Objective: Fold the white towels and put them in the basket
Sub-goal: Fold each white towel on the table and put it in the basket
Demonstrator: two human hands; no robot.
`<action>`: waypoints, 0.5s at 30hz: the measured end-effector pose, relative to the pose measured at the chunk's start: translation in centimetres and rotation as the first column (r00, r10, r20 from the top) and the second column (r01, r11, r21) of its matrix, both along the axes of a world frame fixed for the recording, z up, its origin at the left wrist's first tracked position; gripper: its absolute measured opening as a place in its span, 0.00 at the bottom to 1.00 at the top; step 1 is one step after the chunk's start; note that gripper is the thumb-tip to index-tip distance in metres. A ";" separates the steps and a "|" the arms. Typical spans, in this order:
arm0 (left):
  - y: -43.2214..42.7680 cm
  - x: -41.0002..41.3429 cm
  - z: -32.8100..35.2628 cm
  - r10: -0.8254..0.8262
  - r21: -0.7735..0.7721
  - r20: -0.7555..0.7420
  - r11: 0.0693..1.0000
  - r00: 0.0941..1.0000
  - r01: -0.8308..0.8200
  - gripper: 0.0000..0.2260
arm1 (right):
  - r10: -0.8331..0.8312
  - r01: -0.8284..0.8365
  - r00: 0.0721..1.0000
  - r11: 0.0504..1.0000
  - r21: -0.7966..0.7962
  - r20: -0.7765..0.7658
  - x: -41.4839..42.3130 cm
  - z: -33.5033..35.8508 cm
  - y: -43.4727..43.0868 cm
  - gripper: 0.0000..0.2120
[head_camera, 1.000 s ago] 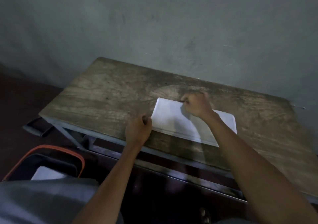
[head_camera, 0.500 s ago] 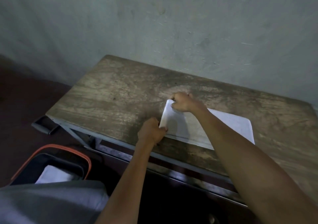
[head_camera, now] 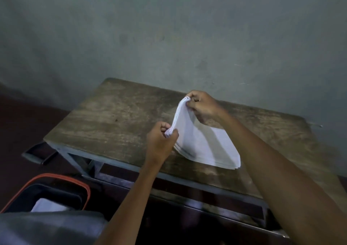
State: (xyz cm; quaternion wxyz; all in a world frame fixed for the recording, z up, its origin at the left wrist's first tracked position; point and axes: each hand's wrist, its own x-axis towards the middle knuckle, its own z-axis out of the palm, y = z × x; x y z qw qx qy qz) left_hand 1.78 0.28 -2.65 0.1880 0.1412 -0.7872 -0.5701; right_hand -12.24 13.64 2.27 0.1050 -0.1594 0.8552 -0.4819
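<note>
Towel (head_camera: 202,141) corners sit pinched in our 2 hands: the left hand (head_camera: 161,141) grips the near corner, the right hand (head_camera: 203,107) grips the far one. The lifted end is up; the other end lies on the table (head_camera: 116,117). We think we should bring this end over evenly, match the edges, then press flat. The basket (head_camera: 56,180) waits low at our left.

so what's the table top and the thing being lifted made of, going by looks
The table top looks like worn, unvarnished wood: grain streaks and pale scuffs, matte. Its frame seems painted metal. The white towel looks like soft woven cloth: it drapes from the left hand and right hand, layered edges showing.
</note>
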 end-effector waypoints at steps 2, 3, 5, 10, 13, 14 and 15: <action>2.3 0.4 0.8 -0.039 -0.042 -0.122 0.999 0.992 0.034 0.08 | -0.055 0.057 0.998 0.997 -0.054 0.030 0.5 1.1 2.3 0.09; 3.6 0.4 0.8 -0.077 -0.058 -0.145 0.996 0.986 0.070 0.09 | -0.087 0.095 0.994 0.989 -0.114 0.073 0.8 1.5 3.4 0.09; 6.1 0.6 0.5 -0.163 -0.080 -0.153 0.985 0.975 0.152 0.10 | -0.156 0.181 0.978 0.966 -0.184 0.138 1.5 1.7 5.9 0.08; 11.7 0.1 -2.3 -0.304 -0.358 -0.143 0.903 0.942 0.237 0.11 | -0.266 0.270 0.962 0.962 -0.052 0.062 2.0 -0.8 11.5 0.02; 14.0 0.0 -3.8 -0.344 -0.494 -0.134 0.836 0.929 0.238 0.10 | -0.333 0.337 0.936 0.941 -0.015 0.116 1.8 -2.9 14.0 0.05; 14.6 -0.1 -4.2 -0.344 -0.539 -0.134 0.812 0.929 0.223 0.10 | -0.345 0.350 0.929 0.937 -0.011 0.134 1.8 -3.5 14.6 0.06; 15.0 -0.3 -4.7 -0.346 -0.579 -0.138 0.788 0.928 0.208 0.10 | -0.346 0.350 0.926 0.937 0.000 0.148 1.8 -4.0 15.1 0.07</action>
